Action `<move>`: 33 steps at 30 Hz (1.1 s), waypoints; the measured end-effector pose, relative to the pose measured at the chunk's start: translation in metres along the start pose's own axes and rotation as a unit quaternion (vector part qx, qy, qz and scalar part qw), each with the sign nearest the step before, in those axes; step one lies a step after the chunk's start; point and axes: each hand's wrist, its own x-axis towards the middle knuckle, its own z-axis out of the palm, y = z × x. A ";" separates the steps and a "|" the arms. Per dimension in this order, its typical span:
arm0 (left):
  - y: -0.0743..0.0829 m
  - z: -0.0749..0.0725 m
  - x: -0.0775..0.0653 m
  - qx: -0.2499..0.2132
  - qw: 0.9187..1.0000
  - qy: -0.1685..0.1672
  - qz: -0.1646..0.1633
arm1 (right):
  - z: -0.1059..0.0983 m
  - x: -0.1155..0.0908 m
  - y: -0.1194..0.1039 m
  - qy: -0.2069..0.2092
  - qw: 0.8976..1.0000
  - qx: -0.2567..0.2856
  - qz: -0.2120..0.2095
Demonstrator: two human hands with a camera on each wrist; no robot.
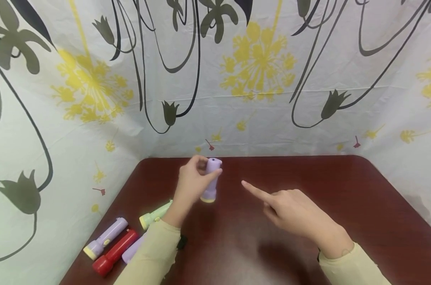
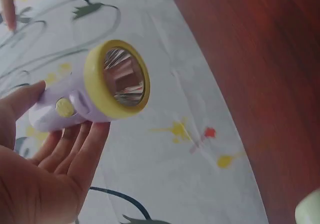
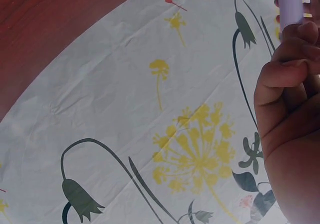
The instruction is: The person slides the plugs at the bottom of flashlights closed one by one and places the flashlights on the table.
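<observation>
Lilac flashlight (image 1: 210, 189) is held in the left grip (image 1: 190, 182), the right grip (image 1: 294, 209) near, index finger (image 1: 257, 191) straight.

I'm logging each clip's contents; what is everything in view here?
Table: 1, dark red-brown, foreground
Patterned sheet: 1, white with printed flowers, behind the table
Held flashlight: 1, lilac, in the left hand
Lying flashlight: 1, lilac, table's left side
Red flashlight: 1, red, beside the lying one
Green flashlight: 1, pale green, beyond the red one
Lilac object: 1, lilac, partly hidden by the left sleeve, perhaps a flashlight
Dark object: 1, blackish, past that sleeve, unclear
Sleeves: 2, pale yellow-green, both arms
Hands: 2, bare, left gripping a flashlight, right hand with index finger extended
</observation>
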 end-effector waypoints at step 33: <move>-0.118 0.003 0.099 0.282 0.944 -0.030 -0.166 | 0.007 -0.014 -0.001 -0.031 0.999 0.007 0.011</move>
